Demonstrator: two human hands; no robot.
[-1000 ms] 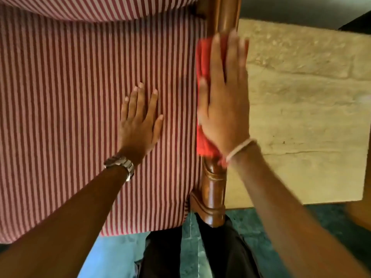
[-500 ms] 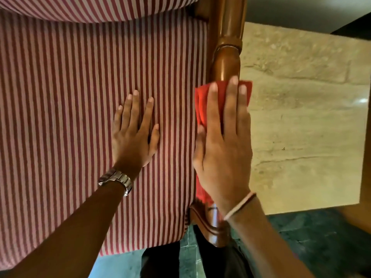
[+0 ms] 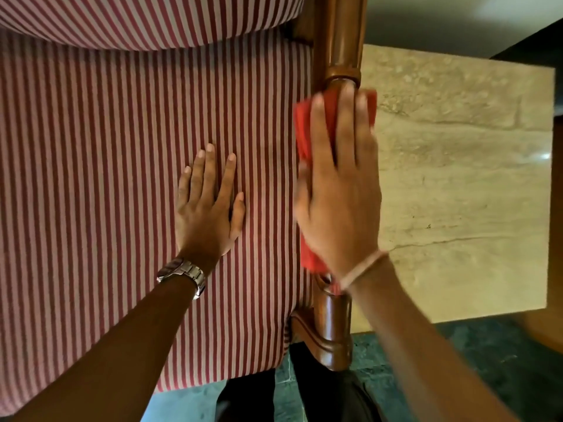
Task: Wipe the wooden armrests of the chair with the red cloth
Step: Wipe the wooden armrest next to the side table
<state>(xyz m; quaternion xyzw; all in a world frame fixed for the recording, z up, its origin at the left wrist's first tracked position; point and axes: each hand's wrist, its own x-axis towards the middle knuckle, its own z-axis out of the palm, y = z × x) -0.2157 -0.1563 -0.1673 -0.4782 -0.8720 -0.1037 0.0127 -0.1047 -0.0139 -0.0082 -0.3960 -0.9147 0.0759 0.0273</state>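
Note:
The chair's right wooden armrest (image 3: 342, 38) runs from top to bottom beside the red-and-white striped seat cushion (image 3: 106, 178). My right hand (image 3: 338, 190) lies flat along the armrest, pressing the red cloth (image 3: 304, 126) onto the wood. The cloth shows around my fingertips and under my wrist. My left hand (image 3: 207, 208), with a metal watch on the wrist, rests flat and spread on the seat cushion, holding nothing. The armrest's carved front end (image 3: 330, 333) shows below my right wrist.
A beige stone-topped table (image 3: 463, 184) stands directly right of the armrest. The striped backrest cushion (image 3: 146, 19) fills the top left. Dark green floor (image 3: 502, 367) and my dark trouser legs (image 3: 323, 394) show at the bottom.
My right hand slid the cloth back along the armrest toward me, then forward again toward the chair back. My left hand stayed flat on the cushion.

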